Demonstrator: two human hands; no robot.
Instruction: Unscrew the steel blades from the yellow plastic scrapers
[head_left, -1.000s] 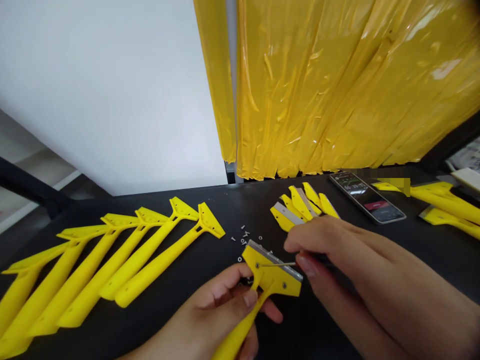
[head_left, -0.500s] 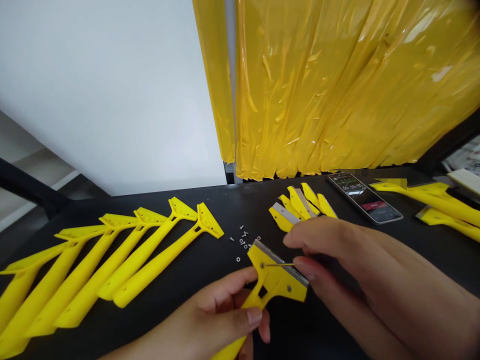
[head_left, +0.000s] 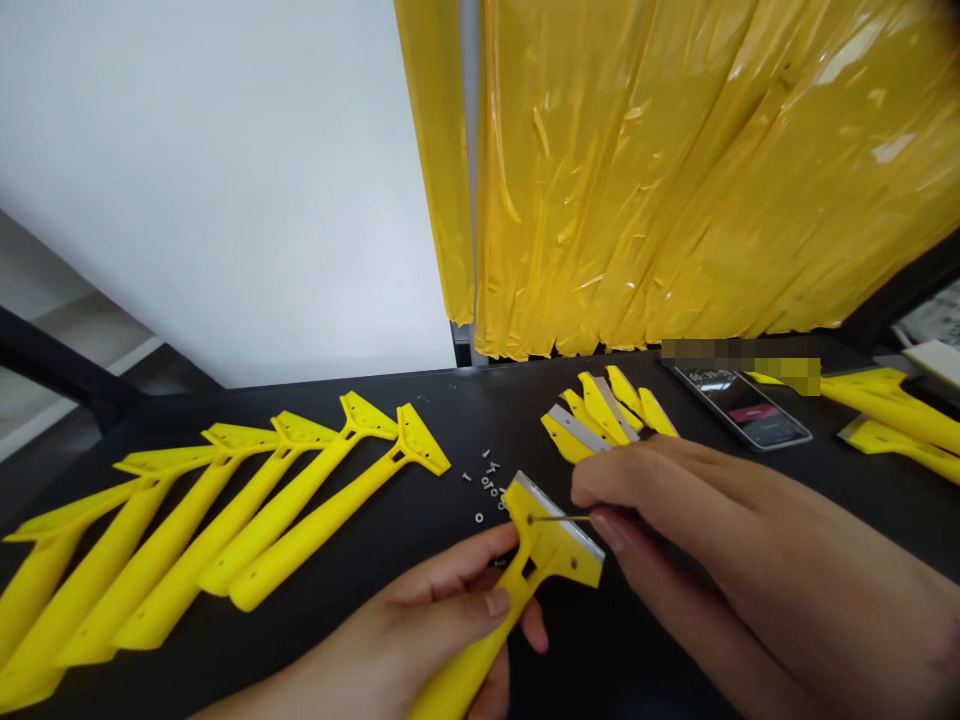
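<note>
My left hand (head_left: 457, 600) is closed around the neck of a yellow scraper (head_left: 547, 540), whose head has a metal blade along its far edge. Between the thumb and fingers of my right hand (head_left: 675, 510) is a screwdriver, of which only the thin shaft (head_left: 562, 518) shows; its handle is hidden in the hand. The shaft's tip meets a screw (head_left: 530, 520) on the scraper head's left side. A second screw (head_left: 574, 564) sits in the head's right side. Just beyond the head lie several small screws and nuts (head_left: 487, 482) on the black table.
Several yellow scraper handles (head_left: 330, 510) lie overlapping in a row on the left of the black table (head_left: 360, 600). Yellow blade covers (head_left: 600, 405) with metal blades lie behind my right hand. A phone (head_left: 750, 410) and more yellow scrapers (head_left: 892, 400) are at the right.
The scraper head has turned and tilted slightly in my left hand. Both hands keep their grips, and the shaft stays on the left screw. The view has shifted a little.
</note>
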